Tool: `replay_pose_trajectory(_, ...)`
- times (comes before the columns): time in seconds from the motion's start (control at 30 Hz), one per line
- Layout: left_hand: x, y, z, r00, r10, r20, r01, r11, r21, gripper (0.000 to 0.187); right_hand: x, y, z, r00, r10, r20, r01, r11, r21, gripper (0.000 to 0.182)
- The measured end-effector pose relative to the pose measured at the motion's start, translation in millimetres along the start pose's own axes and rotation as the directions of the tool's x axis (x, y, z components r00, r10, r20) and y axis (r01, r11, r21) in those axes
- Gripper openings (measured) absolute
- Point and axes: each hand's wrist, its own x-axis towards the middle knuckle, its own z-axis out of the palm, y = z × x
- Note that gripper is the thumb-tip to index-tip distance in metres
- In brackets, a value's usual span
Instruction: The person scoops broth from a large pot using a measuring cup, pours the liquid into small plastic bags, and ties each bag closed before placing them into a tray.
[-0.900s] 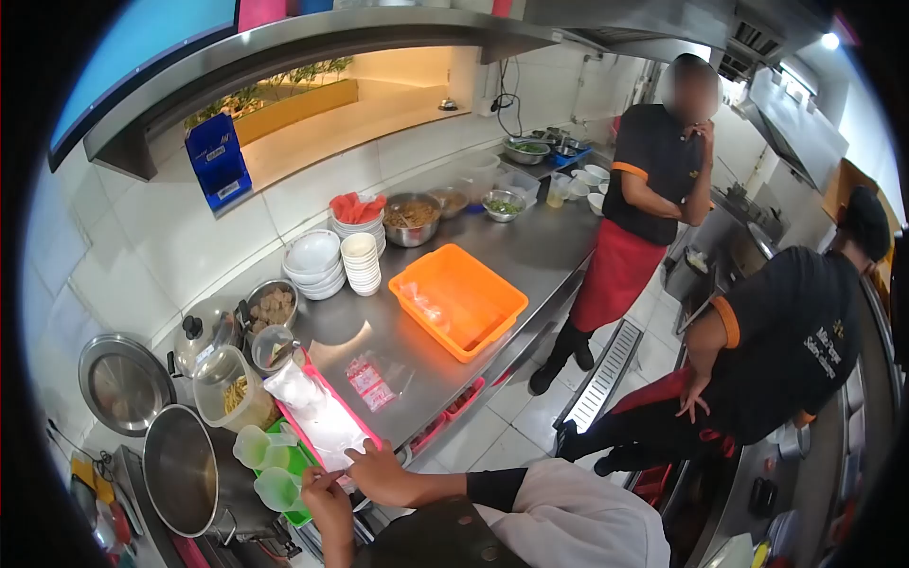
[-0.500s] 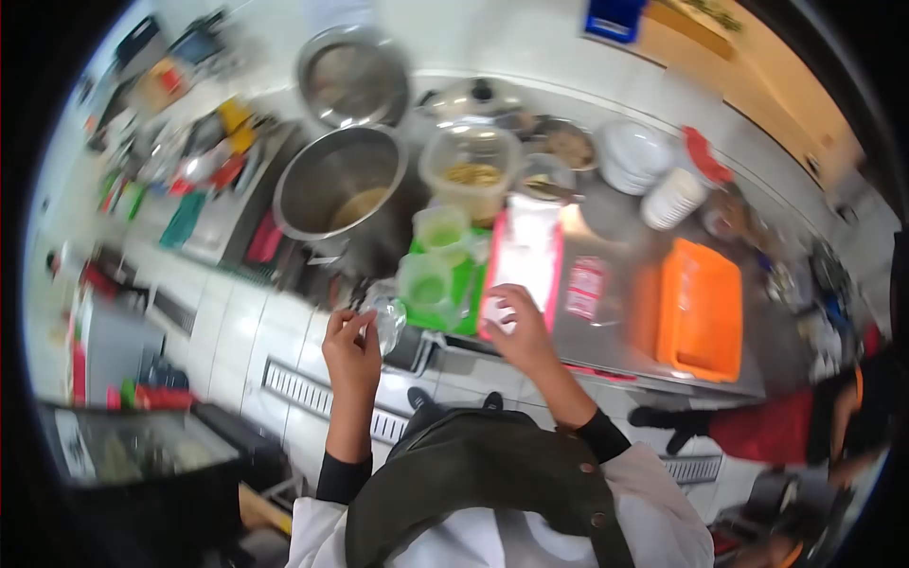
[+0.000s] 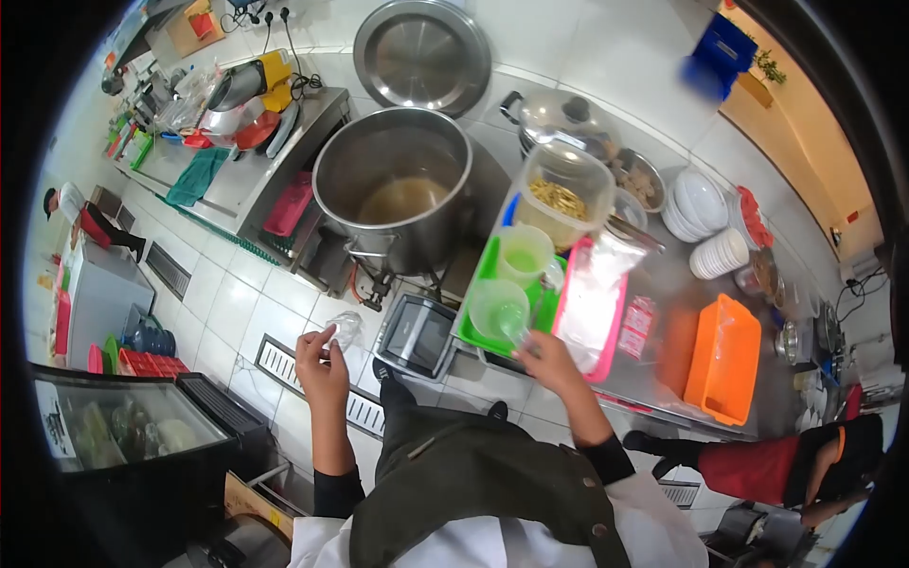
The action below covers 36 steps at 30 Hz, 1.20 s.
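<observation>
Since the earlier frame, the right hand (image 3: 547, 362) had left the pink tray (image 3: 606, 327) for the green cup (image 3: 499, 310), grip unclear. Left hand (image 3: 322, 364) pinched a crumpled plastic bag (image 3: 347, 328), orientation indistinct, off the bench (image 3: 663, 284).

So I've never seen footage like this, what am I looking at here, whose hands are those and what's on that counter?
There is no machine here. The picture comes from a camera worn on a person's head, looking down at their own two bare hands in a kitchen.

The left hand holds a small clear plastic bag in its grip, over the floor. The right hand reaches to the counter edge by a green tray carrying two pale green cups.

Beside it lie a pink tray of clear bags, an orange tub, stacked white bowls and a big steel pot of broth. Another person stands at the lower right.
</observation>
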Motion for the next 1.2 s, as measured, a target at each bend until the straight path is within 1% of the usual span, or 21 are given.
replay_pose_trajectory(0.03, 20, -22, 3, 1.0, -0.003, 0.025, 0.003, 1.0, -0.014, 0.028, -6, -22, -5, 0.995, -0.088, -0.038, 0.084, 0.991, -0.1, 0.026)
replay_pose_trajectory(0.1, 61, -51, 6, 0.997, -0.017, 0.082, 0.02, 0.999, -0.037, 0.027, -8, -74, -10, 0.995, -0.097, 0.021, 0.097, 0.995, 0.007, 0.02)
replay_pose_trajectory(0.13, 84, -72, 10, 0.994, -0.009, 0.111, 0.017, 0.998, -0.067, 0.027, -1, -107, -7, 0.999, -0.045, 0.015, 0.043, 0.989, 0.139, 0.018)
replay_pose_trajectory(0.2, 132, -119, 22, 0.982, 0.038, 0.185, -0.021, 0.995, -0.094, 0.026, 25, -166, 11, 0.999, 0.054, 0.003, -0.051, 0.918, 0.393, 0.014)
replay_pose_trajectory(0.23, 154, -135, 24, 0.974, 0.026, 0.227, 0.001, 0.993, -0.116, 0.026, 50, -184, 27, 0.999, 0.024, -0.038, -0.007, 0.919, 0.395, 0.014)
replay_pose_trajectory(0.3, 186, -165, 27, 0.96, -0.005, 0.281, 0.046, 0.989, -0.138, 0.026, 110, -223, 58, 0.995, -0.038, -0.089, 0.068, 0.93, 0.362, 0.015)
replay_pose_trajectory(0.37, 212, -197, 26, 0.955, -0.024, 0.296, 0.063, 0.99, -0.123, 0.026, 192, -236, 93, 0.99, -0.074, -0.124, 0.103, 0.963, 0.249, 0.016)
replay_pose_trajectory(0.4, 220, -216, 26, 0.943, -0.104, 0.317, 0.153, 0.979, -0.136, 0.026, 241, -241, 111, 0.99, -0.076, -0.117, 0.091, 0.987, 0.131, 0.015)
replay_pose_trajectory(0.43, 227, -235, 24, 0.934, -0.142, 0.327, 0.19, 0.974, -0.121, 0.026, 291, -241, 131, 0.991, -0.07, -0.112, 0.073, 0.997, 0.022, 0.015)
replay_pose_trajectory(0.5, 233, -273, 19, 0.917, -0.187, 0.351, 0.227, 0.971, -0.074, 0.026, 397, -208, 178, 0.974, -0.2, -0.106, 0.163, 0.945, -0.283, 0.013)
replay_pose_trajectory(0.57, 233, -312, 18, 0.909, -0.205, 0.364, 0.231, 0.973, -0.027, 0.027, 481, -173, 217, 0.944, -0.32, -0.084, 0.241, 0.838, -0.489, 0.014)
replay_pose_trajectory(0.6, 232, -329, 17, 0.908, -0.217, 0.359, 0.243, 0.97, -0.027, 0.028, 514, -156, 232, 0.963, -0.268, -0.023, 0.202, 0.778, -0.595, 0.016)
replay_pose_trajectory(0.67, 229, -359, 12, 0.906, -0.239, 0.35, 0.262, 0.965, -0.019, 0.03, 571, -124, 258, 0.987, -0.141, 0.074, 0.146, 0.617, -0.773, 0.019)
replay_pose_trajectory(0.77, 227, -387, 1, 0.876, -0.345, 0.337, 0.361, 0.933, 0.018, 0.032, 629, -84, 293, 0.992, -0.048, 0.116, 0.126, 0.39, -0.912, 0.022)
replay_pose_trajectory(0.87, 223, -412, -7, 0.811, -0.473, 0.346, 0.483, 0.873, 0.06, 0.032, 662, -49, 321, 0.986, -0.038, 0.164, 0.169, 0.201, -0.965, 0.024)
replay_pose_trajectory(0.9, 224, -418, -8, 0.806, -0.478, 0.35, 0.483, 0.872, 0.078, 0.032, 668, -40, 329, 0.986, -0.016, 0.169, 0.169, 0.167, -0.971, 0.024)
replay_pose_trajectory(0.97, 227, -426, -7, 0.765, -0.542, 0.348, 0.56, 0.827, 0.056, 0.032, 676, -24, 344, 0.984, 0.026, 0.176, 0.173, 0.096, -0.98, 0.024)
replay_pose_trajectory(1.0, 228, -430, -6, 0.743, -0.573, 0.347, 0.596, 0.801, 0.046, 0.032, 680, -17, 351, 0.979, 0.068, 0.19, 0.182, 0.109, -0.977, 0.024)
replay_pose_trajectory(1.07, 227, -435, -3, 0.754, -0.565, 0.335, 0.595, 0.803, 0.014, 0.032, 687, -5, 364, 0.965, 0.145, 0.219, 0.2, 0.138, -0.97, 0.025)
replay_pose_trajectory(1.17, 224, -438, -3, 0.76, -0.553, 0.342, 0.587, 0.81, 0.006, 0.032, 680, -9, 372, 0.935, 0.22, 0.277, 0.186, 0.362, -0.914, 0.027)
replay_pose_trajectory(1.2, 224, -438, -3, 0.762, -0.547, 0.347, 0.581, 0.814, 0.007, 0.032, 683, -2, 375, 0.94, 0.223, 0.259, 0.152, 0.405, -0.901, 0.028)
